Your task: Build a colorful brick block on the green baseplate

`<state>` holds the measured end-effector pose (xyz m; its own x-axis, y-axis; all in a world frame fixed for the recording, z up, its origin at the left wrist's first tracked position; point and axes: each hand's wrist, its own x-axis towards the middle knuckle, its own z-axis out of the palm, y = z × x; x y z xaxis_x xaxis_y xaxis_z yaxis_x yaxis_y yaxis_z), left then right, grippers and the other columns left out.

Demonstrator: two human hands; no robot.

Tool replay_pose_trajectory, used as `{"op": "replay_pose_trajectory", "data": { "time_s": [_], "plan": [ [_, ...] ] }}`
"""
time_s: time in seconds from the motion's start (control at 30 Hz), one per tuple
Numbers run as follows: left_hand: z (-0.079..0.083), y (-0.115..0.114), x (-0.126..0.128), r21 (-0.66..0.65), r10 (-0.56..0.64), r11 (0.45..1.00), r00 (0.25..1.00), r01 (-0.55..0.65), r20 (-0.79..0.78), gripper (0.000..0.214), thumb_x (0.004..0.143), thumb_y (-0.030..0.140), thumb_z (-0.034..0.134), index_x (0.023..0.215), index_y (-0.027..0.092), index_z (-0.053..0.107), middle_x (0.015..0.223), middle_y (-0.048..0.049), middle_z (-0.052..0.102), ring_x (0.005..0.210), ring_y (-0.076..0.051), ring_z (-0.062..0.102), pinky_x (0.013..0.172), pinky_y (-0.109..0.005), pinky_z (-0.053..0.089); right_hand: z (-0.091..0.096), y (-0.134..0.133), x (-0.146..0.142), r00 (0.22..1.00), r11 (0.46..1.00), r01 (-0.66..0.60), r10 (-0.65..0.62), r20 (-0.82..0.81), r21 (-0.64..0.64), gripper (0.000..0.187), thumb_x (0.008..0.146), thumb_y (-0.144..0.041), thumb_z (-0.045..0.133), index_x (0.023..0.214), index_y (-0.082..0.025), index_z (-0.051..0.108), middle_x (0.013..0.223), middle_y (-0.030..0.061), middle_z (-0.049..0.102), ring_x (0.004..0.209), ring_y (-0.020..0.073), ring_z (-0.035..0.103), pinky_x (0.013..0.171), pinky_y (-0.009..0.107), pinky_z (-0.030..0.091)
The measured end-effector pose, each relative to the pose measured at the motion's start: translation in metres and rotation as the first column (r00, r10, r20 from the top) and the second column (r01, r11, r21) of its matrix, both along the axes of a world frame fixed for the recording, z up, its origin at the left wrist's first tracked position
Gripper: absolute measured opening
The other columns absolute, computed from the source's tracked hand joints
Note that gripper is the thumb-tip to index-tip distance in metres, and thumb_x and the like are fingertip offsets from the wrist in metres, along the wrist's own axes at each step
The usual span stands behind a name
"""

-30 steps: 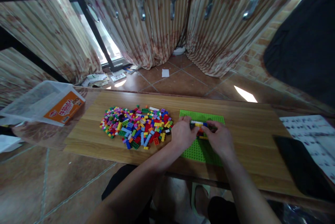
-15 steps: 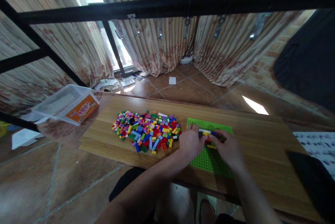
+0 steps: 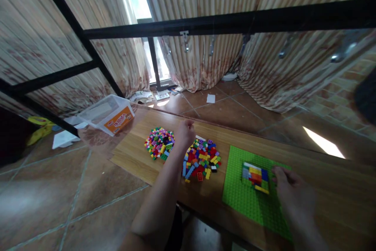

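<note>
Your left hand [image 3: 184, 135] curled over the loose bricks [image 3: 202, 158], right hand [image 3: 295, 192] at the green board [image 3: 237, 190], both grips indiscernible: reach lightly, scattering none.

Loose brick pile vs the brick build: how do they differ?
The loose brick pile lies scattered; the brick build is a compact block. The pile sits on the wooden tabletop, the build on the green baseplate. The pile spreads wider than the build. Both are multicoloured.

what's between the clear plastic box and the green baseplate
In the head view, loose bricks on the wooden tabletop, with the left hand over them.
</note>
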<state>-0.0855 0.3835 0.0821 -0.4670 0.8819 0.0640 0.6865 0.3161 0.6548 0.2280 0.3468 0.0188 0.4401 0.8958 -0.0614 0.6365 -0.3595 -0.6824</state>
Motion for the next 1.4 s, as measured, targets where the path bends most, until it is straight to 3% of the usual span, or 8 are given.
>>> {"op": "replay_pose_trajectory", "data": {
  "time_s": [0.3, 0.6, 0.83, 0.97, 1.03, 1.17, 1.3, 1.4],
  "plan": [
    [-0.027, 0.000, -0.027, -0.131, -0.137, 0.984, 0.983, 0.121, -0.120, 0.034, 0.080, 0.010, 0.054, 0.107, 0.020, 0.072, 0.113, -0.0072, 0.072, 0.108, -0.020, 0.064, 0.098, -0.030, 0.047, 0.003, 0.002, -0.003, 0.999, 0.999, -0.011, 0.013, 0.039, -0.047, 0.045, 0.076, -0.053, 0.049, 0.094, -0.019, 0.073, 0.075, 0.0115, 0.072, 0.069, 0.0290, 0.062, 0.063, 0.039, 0.044],
    [-0.022, -0.005, -0.028, -0.301, -0.254, 0.936, 0.943, 0.183, -0.215, 0.036, 0.074, 0.013, 0.061, 0.107, 0.021, 0.072, 0.109, -0.0095, 0.073, 0.106, -0.024, 0.065, 0.091, -0.030, 0.048, -0.010, 0.005, 0.003, 0.997, 0.999, -0.041, 0.041, 0.070, -0.005, 0.046, 0.076, -0.053, 0.050, 0.094, -0.018, 0.074, 0.077, 0.0121, 0.072, 0.069, 0.0281, 0.062, 0.064, 0.039, 0.044],
    [-0.021, -0.002, -0.028, -0.296, -0.278, 0.934, 0.930, 0.202, -0.242, 0.021, 0.073, 0.016, 0.065, 0.091, 0.019, 0.074, 0.093, -0.0092, 0.074, 0.099, -0.025, 0.065, 0.087, -0.030, 0.048, -0.001, 0.000, -0.004, 1.000, 0.995, -0.025, 0.027, -0.014, 0.098, 0.049, 0.077, -0.051, 0.051, 0.096, -0.012, 0.073, 0.070, 0.0117, 0.071, 0.069, 0.0268, 0.064, 0.068, 0.038, 0.046],
    [-0.008, -0.003, -0.032, -0.144, -0.320, 0.939, 0.947, 0.313, -0.023, 0.018, 0.078, 0.020, 0.061, 0.090, 0.015, 0.073, 0.083, -0.0048, 0.072, 0.082, -0.019, 0.065, 0.075, -0.027, 0.049, 0.000, -0.001, -0.002, 0.998, 0.991, -0.021, 0.029, -0.061, 0.136, 0.046, 0.079, -0.050, 0.052, 0.094, -0.012, 0.073, 0.070, 0.0130, 0.071, 0.068, 0.0267, 0.065, 0.067, 0.038, 0.046],
    [0.000, -0.008, -0.026, -0.009, -0.404, 0.911, 0.895, 0.413, 0.189, 0.020, 0.080, 0.021, 0.059, 0.093, 0.014, 0.072, 0.083, -0.0031, 0.072, 0.076, -0.016, 0.064, 0.070, -0.024, 0.049, 0.000, -0.001, -0.003, 0.997, 0.987, 0.001, 0.012, -0.080, 0.161, 0.045, 0.079, -0.051, 0.052, 0.092, -0.013, 0.073, 0.066, 0.0102, 0.070, 0.066, 0.0257, 0.064, 0.068, 0.038, 0.047],
    [0.005, -0.023, 0.018, 0.078, -0.506, 0.814, 0.638, 0.575, 0.580, 0.019, 0.084, 0.023, 0.060, 0.097, 0.014, 0.070, 0.079, -0.0023, 0.072, 0.072, -0.013, 0.066, 0.072, -0.025, 0.053, 0.009, -0.003, -0.011, 0.975, 0.971, 0.021, 0.032, -0.218, 0.240, 0.039, 0.076, -0.047, 0.058, 0.089, -0.014, 0.073, 0.074, 0.0089, 0.071, 0.070, 0.0228, 0.064, 0.071, 0.036, 0.048],
    [-0.006, -0.033, 0.077, 0.036, -0.451, 0.752, 0.473, 0.658, 0.757, 0.015, 0.088, 0.020, 0.055, 0.088, 0.013, 0.068, 0.067, -0.0007, 0.068, 0.066, -0.011, 0.066, 0.069, -0.024, 0.054, 0.021, -0.009, -0.021, 0.904, 0.938, -0.042, 0.182, -0.386, 0.345, 0.030, 0.074, -0.045, 0.066, 0.087, -0.018, 0.073, 0.088, 0.0070, 0.073, 0.078, 0.0199, 0.065, 0.076, 0.034, 0.050],
    [-0.017, -0.036, 0.106, 0.018, -0.431, 0.710, 0.415, 0.704, 0.801, 0.021, 0.090, 0.021, 0.051, 0.075, 0.013, 0.063, 0.061, -0.0003, 0.065, 0.060, -0.011, 0.065, 0.064, -0.023, 0.053, 0.025, -0.015, -0.020, 0.840, 0.900, -0.201, 0.362, -0.405, 0.388, 0.026, 0.075, -0.043, 0.068, 0.088, -0.021, 0.074, 0.090, 0.0047, 0.072, 0.082, 0.0187, 0.064, 0.078, 0.034, 0.050]
  ]
}}
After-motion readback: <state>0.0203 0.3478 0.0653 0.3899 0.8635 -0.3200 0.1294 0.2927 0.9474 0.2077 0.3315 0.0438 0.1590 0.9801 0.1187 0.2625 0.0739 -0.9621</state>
